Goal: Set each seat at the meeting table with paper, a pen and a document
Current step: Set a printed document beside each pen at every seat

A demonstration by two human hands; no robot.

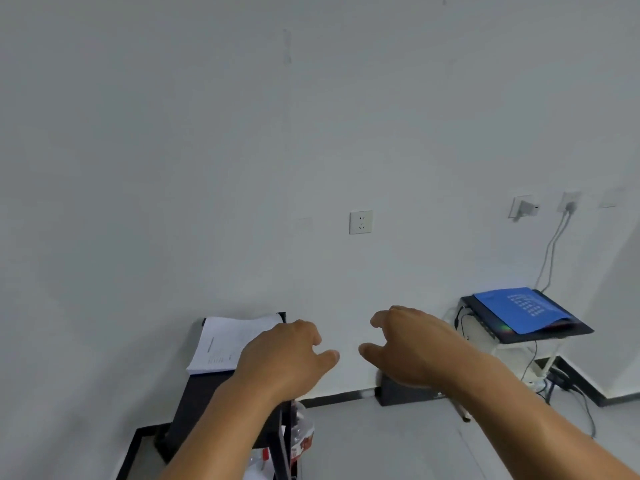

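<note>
Against the pale wall (311,133), a black stand (207,393) carries a paper stack (225,341) at its far end, long axis running toward the wall, while left hand (284,358) and right hand (408,344) hover just right of it, fingers loosely curled, holding nothing

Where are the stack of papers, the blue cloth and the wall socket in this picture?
stack of papers (227,344): head view, on the top white sheet.
blue cloth (519,308): head view, on the middle of the cloth.
wall socket (361,222): head view, on the face of the white plate.
</note>
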